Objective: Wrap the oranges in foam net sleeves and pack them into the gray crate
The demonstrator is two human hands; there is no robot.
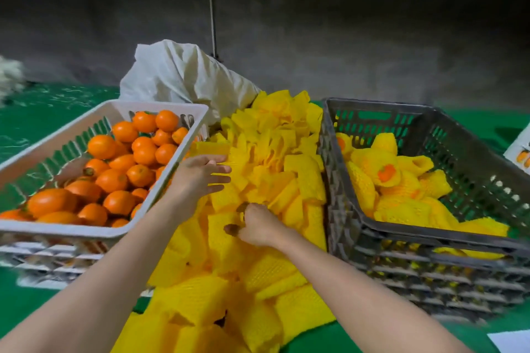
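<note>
The loose oranges point(120, 169) are sitting heaped in the white crate point(57, 231) on the left; wrapped ones point(384, 172) are lying in the gray crate point(430, 235) on the right; between the two crates the yellow foam net sleeves point(298, 178) are piling up. I am watching my left hand point(198, 178) reaching with straight, spread fingers, touching the pile's edge; my right hand point(258, 226) is curling down, pinching a sleeve; a white sack point(183, 77) is slumping behind, on the green surface point(43, 114).
</note>
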